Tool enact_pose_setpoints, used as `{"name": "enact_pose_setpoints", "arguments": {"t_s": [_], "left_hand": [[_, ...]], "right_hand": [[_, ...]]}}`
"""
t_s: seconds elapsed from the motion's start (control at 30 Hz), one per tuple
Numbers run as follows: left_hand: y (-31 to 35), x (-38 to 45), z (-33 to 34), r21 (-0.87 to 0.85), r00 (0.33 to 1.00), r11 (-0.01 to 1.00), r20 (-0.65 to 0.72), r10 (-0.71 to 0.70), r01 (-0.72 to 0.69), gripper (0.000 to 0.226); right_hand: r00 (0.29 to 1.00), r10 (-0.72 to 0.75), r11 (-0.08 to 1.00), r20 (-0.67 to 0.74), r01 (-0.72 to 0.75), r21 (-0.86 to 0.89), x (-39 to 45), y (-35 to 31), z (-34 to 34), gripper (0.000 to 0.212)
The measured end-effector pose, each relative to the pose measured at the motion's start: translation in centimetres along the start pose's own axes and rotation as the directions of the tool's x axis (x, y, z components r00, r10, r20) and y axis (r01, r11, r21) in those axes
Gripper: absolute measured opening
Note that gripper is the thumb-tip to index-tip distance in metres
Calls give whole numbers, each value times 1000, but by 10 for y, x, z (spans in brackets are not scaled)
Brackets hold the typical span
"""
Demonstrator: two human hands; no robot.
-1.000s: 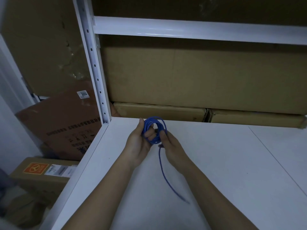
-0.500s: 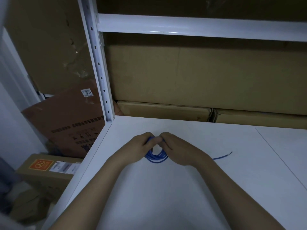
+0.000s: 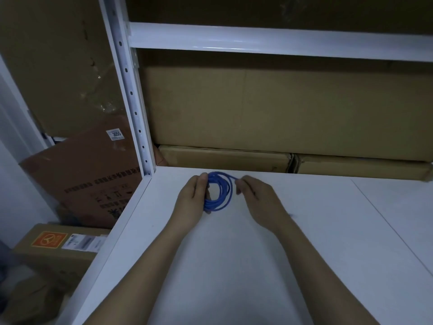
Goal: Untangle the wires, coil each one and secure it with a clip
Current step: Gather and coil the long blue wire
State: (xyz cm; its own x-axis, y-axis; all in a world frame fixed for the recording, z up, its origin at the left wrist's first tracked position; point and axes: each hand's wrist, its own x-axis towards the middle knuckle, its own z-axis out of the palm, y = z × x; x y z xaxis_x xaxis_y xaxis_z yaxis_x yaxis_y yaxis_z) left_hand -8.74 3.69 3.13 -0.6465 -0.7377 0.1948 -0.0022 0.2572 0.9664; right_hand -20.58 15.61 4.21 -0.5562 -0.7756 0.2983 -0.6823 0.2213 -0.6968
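Note:
A blue wire (image 3: 224, 194) is wound into a small coil of several loops above the white shelf surface (image 3: 234, 266). My left hand (image 3: 193, 200) grips the coil's left side, fingers curled round the loops. My right hand (image 3: 257, 200) pinches the wire's free strand at the coil's upper right. The wire's tail passes under my right hand, so its end is mostly hidden. No clip is in view.
A white perforated rack post (image 3: 131, 95) rises at the shelf's back left corner, with a crossbeam (image 3: 281, 41) above. Cardboard boxes (image 3: 281, 109) fill the space behind the shelf. More boxes (image 3: 58, 245) sit on the floor to the left.
The hands moved apart and the coil now stands open between them. The loose tail that trailed to the right half a second ago has been drawn in under my right hand.

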Motion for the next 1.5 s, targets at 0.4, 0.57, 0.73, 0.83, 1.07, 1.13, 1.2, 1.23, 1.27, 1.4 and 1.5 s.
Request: {"name": "enact_pose_setpoints", "arguments": {"t_s": [0.4, 0.57, 0.73, 0.83, 1.07, 1.13, 1.2, 1.23, 1.27, 1.4, 1.5], "left_hand": [[5, -5, 37, -121, 991, 992, -130, 26, -42, 36], [14, -4, 6, 17, 977, 999, 211, 39, -43, 35], [24, -9, 12, 299, 920, 944, 391, 16, -144, 41], [22, -12, 21, 228, 950, 960, 299, 88, -161, 42], [23, -17, 54, 87, 981, 986, -117, 154, -144, 44], [23, -21, 68, 6, 963, 990, -230, 141, -144, 43], [22, -27, 86, -57, 945, 992, -314, 92, -115, 41], [22, -31, 94, -88, 937, 991, -343, 63, -99, 39], [22, -34, 101, -126, 928, 988, -371, 33, -86, 39], [20, -42, 108, -194, 926, 977, -377, 9, -89, 37], [22, -44, 98, -133, 982, 986, -176, 72, -96, 36]], "right_hand": [[982, 132, 879, -139, -51, 475, 4, -22, 36, 12], [979, -21, 976, 204, -24, 216, 3, -7, -4, 19], [893, -54, 993, 447, 95, -71, 2, -6, -23, 17], [954, -69, 996, 293, 48, 79, -2, -1, -24, 23], [1000, -8, 987, 23, 4, 164, -20, 18, -27, 27], [998, 33, 957, -47, -18, 290, -25, 17, -21, 29], [991, 84, 918, -106, -35, 396, -28, 13, -12, 34], [986, 108, 905, -125, -45, 424, -30, 11, -8, 35], [983, 119, 912, -140, -53, 406, -31, 9, -6, 33], [982, 50, 968, -182, -2, 252, -28, 8, -9, 19], [986, -55, 989, -159, 76, 130, -22, 18, -28, 20]]}}
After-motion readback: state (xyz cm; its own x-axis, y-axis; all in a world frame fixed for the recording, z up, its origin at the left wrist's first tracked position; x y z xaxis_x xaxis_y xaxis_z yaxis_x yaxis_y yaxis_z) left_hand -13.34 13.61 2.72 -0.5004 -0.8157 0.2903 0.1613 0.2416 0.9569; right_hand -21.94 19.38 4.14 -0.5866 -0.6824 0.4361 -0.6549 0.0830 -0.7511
